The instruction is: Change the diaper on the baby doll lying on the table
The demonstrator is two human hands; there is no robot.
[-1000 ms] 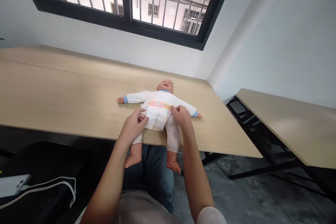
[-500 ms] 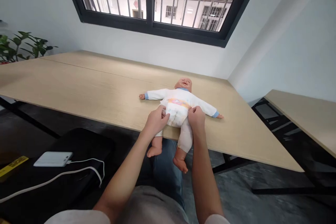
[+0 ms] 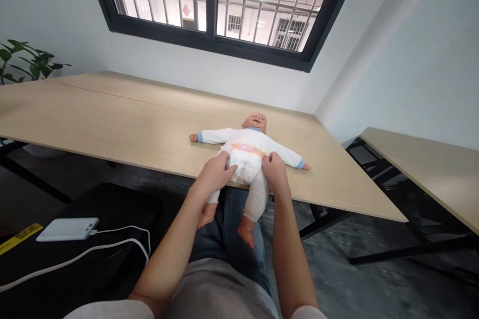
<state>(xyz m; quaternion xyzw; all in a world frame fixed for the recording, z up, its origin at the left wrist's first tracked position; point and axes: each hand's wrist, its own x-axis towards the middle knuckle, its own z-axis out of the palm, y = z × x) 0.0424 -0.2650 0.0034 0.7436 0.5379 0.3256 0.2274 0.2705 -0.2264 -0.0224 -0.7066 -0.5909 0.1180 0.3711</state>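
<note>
1. A long light-wood table (image 3: 112, 119) runs along a white wall under a black-framed barred window (image 3: 224, 5). A seam splits its top into two boards. The floor is dark grey
2. One baby doll (image 3: 258, 142) in a white long-sleeved top lies on its back at the table's near edge. Its head points toward the window wall, both arms are spread flat, and both legs hang over the edge above the person's lap
3. One diaper (image 3: 242, 165) with a coloured waistband is wrapped around the doll's hips
4. The left hand (image 3: 215, 175) has its fingers curled in, pinching the diaper's side at one hip. The right hand (image 3: 275, 172) is closed the same way on the opposite side, touching the doll's thigh
5. One second table (image 3: 430, 169) of the same wood stands to the right, well apart, with a gap of floor and black frame legs between the two
6. One potted plant (image 3: 26, 60) shows at the far left end. One white power bank (image 3: 67, 229) with one white cable (image 3: 93, 251) lies on a black seat (image 3: 112, 209) to the person's left, below the tabletop
7. The tabletop spreads bare wood on both sides of the doll and behind it
</note>
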